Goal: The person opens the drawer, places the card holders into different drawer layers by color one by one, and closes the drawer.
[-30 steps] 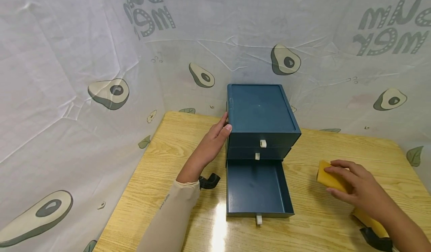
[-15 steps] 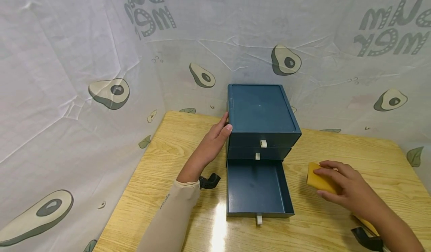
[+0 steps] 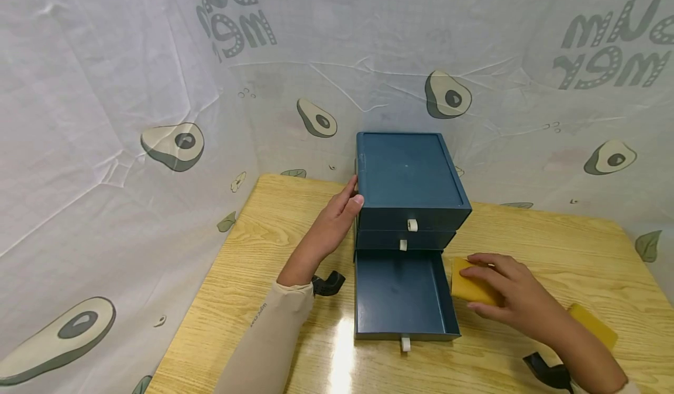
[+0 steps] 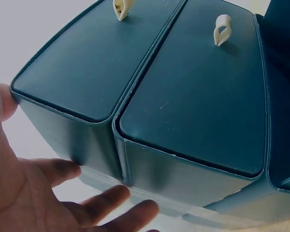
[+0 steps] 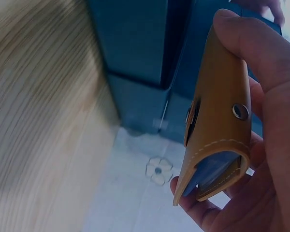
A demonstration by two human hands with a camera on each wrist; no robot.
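Note:
A dark blue three-drawer unit (image 3: pixel 412 171) stands on the wooden table, its bottom drawer (image 3: pixel 400 297) pulled out with nothing inside. Against the unit's left side rests my left hand (image 3: pixel 332 221), thumb near the top front corner; in the left wrist view its fingers (image 4: pixel 104 205) are spread along the side wall. My right hand (image 3: pixel 518 294) holds a tan leather case (image 3: pixel 471 285) just right of the pulled-out drawer. Seen from the right wrist, this case (image 5: pixel 220 96) has stitched edges, a metal snap and something blue inside its open end.
Another yellow-tan item (image 3: pixel 592 325) lies on the table (image 3: pixel 558 236) at the right, partly hidden by my right forearm. Two upper drawers with white pull tabs (image 3: pixel 412 225) are closed. A printed cloth (image 3: pixel 379 48) hangs behind the table.
My right hand has moved left with the leather case, up to the pulled-out drawer's right side. More of the second yellow-tan item shows now. My left hand has stayed in place.

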